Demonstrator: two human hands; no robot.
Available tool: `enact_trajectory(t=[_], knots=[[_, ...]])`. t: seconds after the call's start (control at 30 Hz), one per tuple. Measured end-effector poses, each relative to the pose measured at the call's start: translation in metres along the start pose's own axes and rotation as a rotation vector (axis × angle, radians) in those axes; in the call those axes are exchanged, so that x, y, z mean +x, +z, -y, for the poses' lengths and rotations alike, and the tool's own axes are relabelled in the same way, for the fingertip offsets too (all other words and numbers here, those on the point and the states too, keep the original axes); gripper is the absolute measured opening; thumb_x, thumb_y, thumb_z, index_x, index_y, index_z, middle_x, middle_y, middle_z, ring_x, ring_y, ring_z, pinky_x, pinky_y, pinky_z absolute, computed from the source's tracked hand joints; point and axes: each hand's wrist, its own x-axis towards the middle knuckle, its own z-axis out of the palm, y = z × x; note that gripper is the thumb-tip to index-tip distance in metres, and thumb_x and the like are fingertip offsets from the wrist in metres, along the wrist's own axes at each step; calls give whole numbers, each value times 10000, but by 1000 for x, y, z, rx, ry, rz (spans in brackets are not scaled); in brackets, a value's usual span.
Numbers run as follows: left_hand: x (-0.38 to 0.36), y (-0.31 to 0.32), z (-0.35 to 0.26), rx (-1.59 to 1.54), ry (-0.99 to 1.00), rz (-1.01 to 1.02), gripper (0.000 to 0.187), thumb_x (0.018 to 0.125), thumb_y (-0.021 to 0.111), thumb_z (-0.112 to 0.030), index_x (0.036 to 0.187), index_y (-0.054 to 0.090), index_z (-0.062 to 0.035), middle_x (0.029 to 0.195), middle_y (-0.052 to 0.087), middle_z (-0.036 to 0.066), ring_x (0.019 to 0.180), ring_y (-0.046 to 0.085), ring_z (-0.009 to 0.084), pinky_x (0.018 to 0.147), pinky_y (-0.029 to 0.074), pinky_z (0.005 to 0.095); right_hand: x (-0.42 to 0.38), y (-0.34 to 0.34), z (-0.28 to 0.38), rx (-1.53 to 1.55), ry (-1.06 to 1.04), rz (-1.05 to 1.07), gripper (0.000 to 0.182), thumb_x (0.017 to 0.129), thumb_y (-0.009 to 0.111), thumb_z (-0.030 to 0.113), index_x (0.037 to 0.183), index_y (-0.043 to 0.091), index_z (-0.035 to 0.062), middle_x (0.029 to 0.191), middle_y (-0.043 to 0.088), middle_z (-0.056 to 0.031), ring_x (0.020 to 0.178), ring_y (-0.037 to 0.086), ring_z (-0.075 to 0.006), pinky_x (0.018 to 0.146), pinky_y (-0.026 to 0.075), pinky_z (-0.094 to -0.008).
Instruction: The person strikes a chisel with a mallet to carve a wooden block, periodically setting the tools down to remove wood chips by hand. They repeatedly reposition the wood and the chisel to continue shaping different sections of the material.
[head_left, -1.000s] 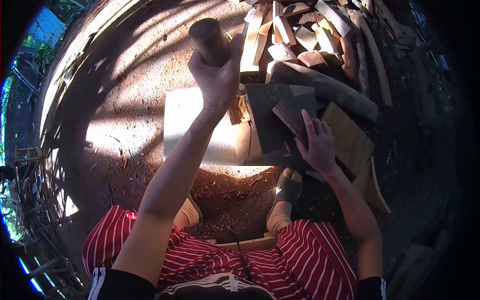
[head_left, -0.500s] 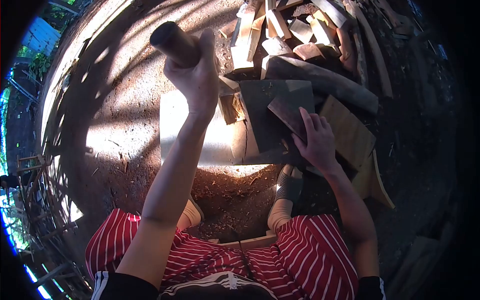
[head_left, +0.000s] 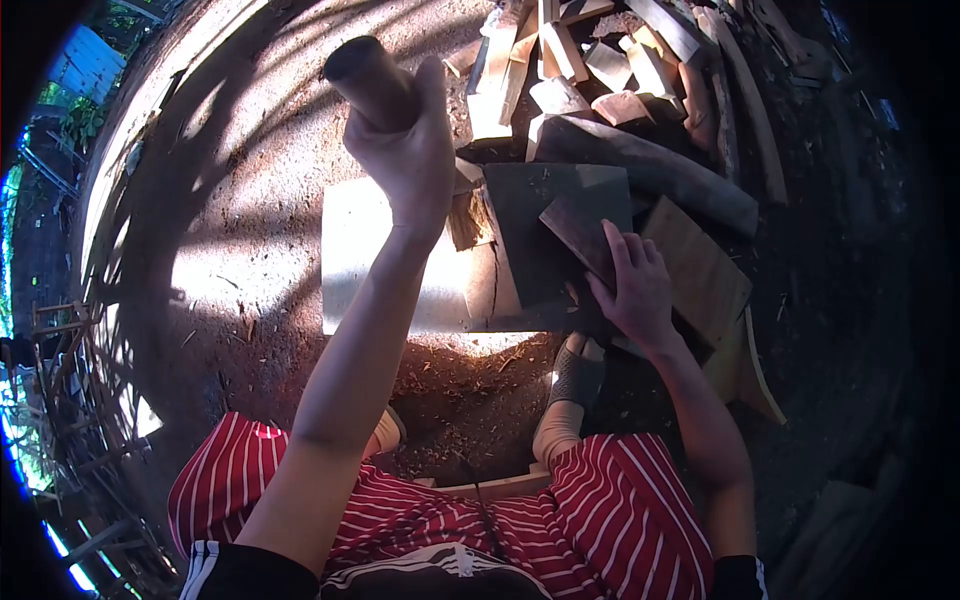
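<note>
My left hand (head_left: 405, 180) is raised close to the camera, wrapped around a thick round wooden piece (head_left: 375, 85) with a dark flat end. The rest of that piece is hidden by the hand. Below it lies a wide flat board (head_left: 350, 270), sunlit on the left and shaded on the right, with a crack near its middle. My right hand (head_left: 637, 290) grips the near end of a dark rectangular wooden block (head_left: 578, 235) on the board's shaded side. A short rough-ended wood chunk (head_left: 471, 217) sits near the crack.
Split wood pieces (head_left: 610, 65) are heaped beyond the board, beside a thick log (head_left: 650, 165). A plywood panel (head_left: 700, 270) leans at the right. My feet (head_left: 575, 385) are just in front of the board, on soil strewn with chips.
My left hand and the round wooden piece have shifted slightly to the right. My right hand stays on the block, with almost no movement.
</note>
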Motion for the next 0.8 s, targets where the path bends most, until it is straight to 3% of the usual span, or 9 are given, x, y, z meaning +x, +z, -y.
enact_trajectory(t=[0.17, 0.23, 0.37, 0.4, 0.67, 0.73, 0.8], knots=[[3, -2, -12, -141, -78, -4, 197, 845, 669, -72, 725, 512, -75, 496, 459, -13, 385, 407, 49, 371, 314, 208, -1, 1, 0, 17, 8, 5, 667, 763, 689, 238, 1338, 399, 61, 1040, 515, -100, 900, 522, -279, 768, 444, -399], [6, -3, -3, -24, 20, 18, 205, 845, 674, -82, 715, 516, -77, 500, 470, -9, 389, 414, 49, 377, 322, 211, -1, 0, 1, 16, 7, 4, 663, 763, 689, 237, 1334, 402, 61, 1039, 516, -100, 902, 522, -279, 768, 443, -399], [3, 4, 0, 59, -8, 9, 220, 846, 682, -94, 705, 513, -85, 505, 473, -18, 396, 423, 38, 376, 316, 203, 0, -1, 2, 6, 11, 10, 643, 767, 688, 236, 1318, 411, 53, 1041, 520, -103, 905, 522, -282, 772, 439, -398], [1, 4, -1, 18, -88, 11, 204, 804, 730, -145, 760, 559, -42, 660, 588, -4, 576, 546, 52, 546, 427, 211, 0, -1, 2, 8, 4, 2, 643, 767, 688, 236, 1318, 411, 53, 1041, 520, -103, 905, 522, -282, 772, 439, -398], [4, 6, 0, -6, -97, -24, 195, 822, 705, -127, 757, 540, -44, 662, 573, -7, 603, 544, 51, 568, 424, 215, -1, -1, -1, 20, -13, 7, 619, 784, 679, 243, 1304, 411, 40, 1047, 522, -113, 915, 519, -289, 769, 437, -402], [4, 6, 2, 60, -8, -11, 231, 856, 674, -106, 709, 497, -84, 515, 469, -27, 392, 423, 33, 363, 315, 193, -1, -1, -1, 21, -9, 4, 616, 785, 679, 244, 1301, 413, 39, 1044, 522, -115, 915, 518, -291, 770, 437, -402], [1, 7, -3, 60, -13, 0, 231, 857, 675, -108, 712, 498, -83, 517, 471, -26, 393, 425, 34, 363, 318, 192, -2, -1, -1, 22, -2, 7, 612, 785, 678, 245, 1298, 414, 38, 1042, 521, -117, 915, 517, -293, 771, 437, -403]])
